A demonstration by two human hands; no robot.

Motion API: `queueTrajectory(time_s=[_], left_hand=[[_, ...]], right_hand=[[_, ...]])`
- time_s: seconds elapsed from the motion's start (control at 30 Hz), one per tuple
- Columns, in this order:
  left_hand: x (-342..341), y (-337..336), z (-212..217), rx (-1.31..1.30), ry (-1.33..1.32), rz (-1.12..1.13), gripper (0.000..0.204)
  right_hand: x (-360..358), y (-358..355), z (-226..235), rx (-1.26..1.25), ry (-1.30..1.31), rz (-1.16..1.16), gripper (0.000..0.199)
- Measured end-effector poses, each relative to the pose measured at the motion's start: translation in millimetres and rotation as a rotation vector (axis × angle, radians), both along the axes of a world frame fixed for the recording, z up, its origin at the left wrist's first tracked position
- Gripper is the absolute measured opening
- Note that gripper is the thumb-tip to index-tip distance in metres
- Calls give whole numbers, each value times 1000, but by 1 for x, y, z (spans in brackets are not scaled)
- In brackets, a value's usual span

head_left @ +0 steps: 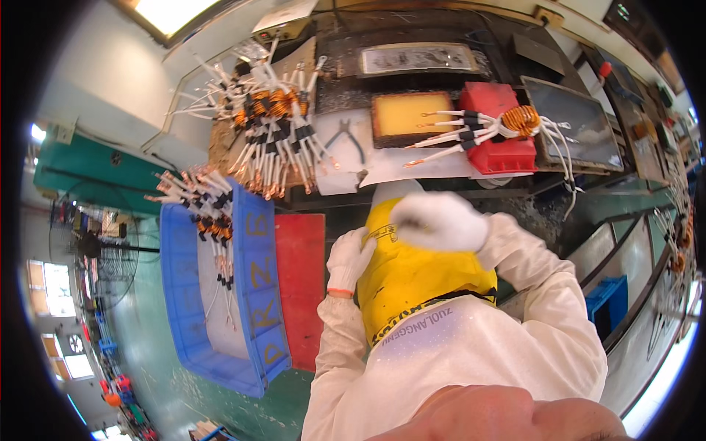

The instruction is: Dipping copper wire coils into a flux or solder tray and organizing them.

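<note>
My left hand [348,262], in a white glove, lies against the side of my yellow apron [419,283]. Its fingers look stretched out along the cloth, with nothing visible in them. In front of the apron my right hand [440,220], also gloved in white, is smeared by motion, so its fingers cannot be made out. Beyond it, a copper-wound ring coil [520,122] with white sleeved leads rests on a red block [500,156]. The leads' copper lug ends reach left over a tray with a yellow surface [412,115]. Pliers [347,140] lie with handles apart on the white bench sheet [334,173].
A pile of similar coils [272,110] fills the bench's left end. Below it stands a blue crate [266,309] with more coils, beside a red panel [301,294]. A framed dark plate [570,121] sits at the right. A fan [90,244] stands at the far left.
</note>
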State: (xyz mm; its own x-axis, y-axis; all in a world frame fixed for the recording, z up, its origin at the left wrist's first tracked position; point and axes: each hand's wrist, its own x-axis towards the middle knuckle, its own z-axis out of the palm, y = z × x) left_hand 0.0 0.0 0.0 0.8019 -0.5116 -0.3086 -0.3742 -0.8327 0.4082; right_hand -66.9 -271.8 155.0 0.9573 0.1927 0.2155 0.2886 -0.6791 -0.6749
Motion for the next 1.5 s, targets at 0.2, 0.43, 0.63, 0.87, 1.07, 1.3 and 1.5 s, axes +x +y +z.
queueTrajectory(time_s=[0.2,0.43,0.63,0.87,1.07,1.3,1.5], left_hand=[[-9,-29,8,-396,65,8,39],[-2,-90,50,-893,680,149,36],[1,-159,50,-1050,1109,36,40],[19,-238,43,-1517,1578,541,46],[39,-252,49,-1638,1496,825,34],[31,-249,27,-1789,1471,653,21],[28,-246,25,-1787,1542,503,29]], right_hand=[[-6,-136,29,-287,-365,-458,33],[4,-218,6,-370,109,-513,55],[16,-211,-7,-327,54,-618,54],[20,-208,-12,-285,12,-666,51],[20,-205,-9,-259,15,-681,50],[20,-208,-12,-234,-19,-672,50],[21,-207,-10,-252,-17,-669,51]])
